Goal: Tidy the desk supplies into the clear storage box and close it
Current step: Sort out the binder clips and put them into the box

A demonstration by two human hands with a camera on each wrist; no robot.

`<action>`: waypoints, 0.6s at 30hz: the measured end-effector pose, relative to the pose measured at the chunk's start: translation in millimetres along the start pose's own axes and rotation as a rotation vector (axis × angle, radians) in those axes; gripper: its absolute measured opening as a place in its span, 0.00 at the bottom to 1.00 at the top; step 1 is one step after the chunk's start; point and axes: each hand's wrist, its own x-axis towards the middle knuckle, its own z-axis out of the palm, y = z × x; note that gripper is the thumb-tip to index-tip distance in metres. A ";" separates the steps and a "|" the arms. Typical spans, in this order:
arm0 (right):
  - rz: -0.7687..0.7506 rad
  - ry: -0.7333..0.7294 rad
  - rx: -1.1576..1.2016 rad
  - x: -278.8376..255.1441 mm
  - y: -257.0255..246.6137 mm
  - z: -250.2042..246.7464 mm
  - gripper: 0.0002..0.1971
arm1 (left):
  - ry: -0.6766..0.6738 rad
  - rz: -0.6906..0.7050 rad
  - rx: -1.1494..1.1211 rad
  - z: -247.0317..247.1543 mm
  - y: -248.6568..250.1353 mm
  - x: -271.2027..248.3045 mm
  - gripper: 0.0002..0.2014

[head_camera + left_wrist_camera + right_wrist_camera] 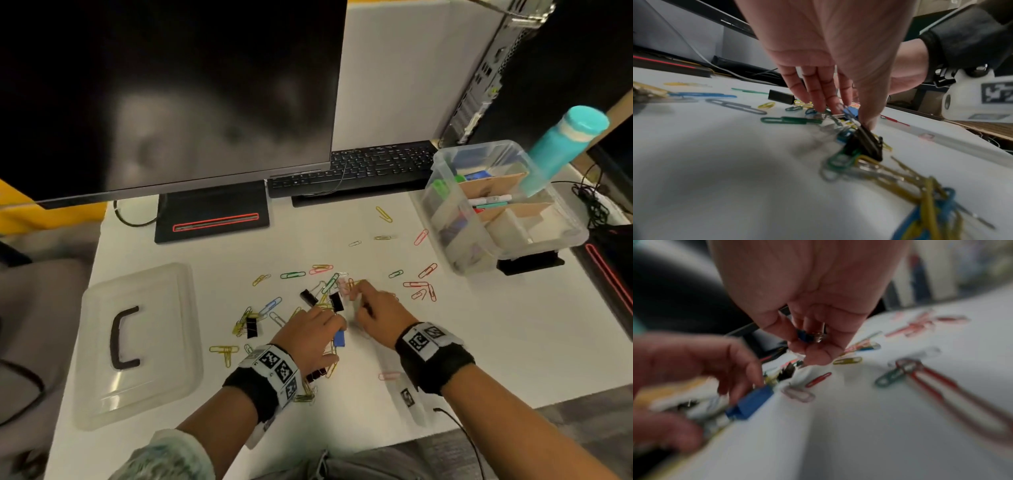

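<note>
A white counter carries a dark monitor at eleven o'clock, a black keyboard at twelve, grey carpet at five.

Office workstation. White surface carrying dark monitor on black stand at 11 o'clock, black keyboard at 12, computer tower at 1 o'clock. Coloured paper clips and black binder clips scattered centre. Grey carpet at 5 o'clock.

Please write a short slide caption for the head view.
Both hands, left hand and right hand, gather scattered paper clips beside the open storage box.
</note>
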 end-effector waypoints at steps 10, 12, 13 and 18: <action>-0.080 -0.221 -0.466 27.5 -16.3 -2.2 0.22 | 0.154 -0.010 -0.135 4.2 -9.5 -2.1 0.17; -0.040 -0.105 -0.297 20.1 -15.6 -1.5 0.19 | 0.286 -0.050 -0.375 -3.8 -14.1 -11.3 0.14; 0.019 -0.033 -0.143 16.1 -13.9 -2.2 0.15 | 0.344 -0.101 -0.498 -9.1 -17.3 -15.1 0.14; 0.444 0.036 1.095 0.7 -4.4 -10.3 0.07 | 0.449 -0.322 -1.040 -36.2 -36.0 -20.6 0.21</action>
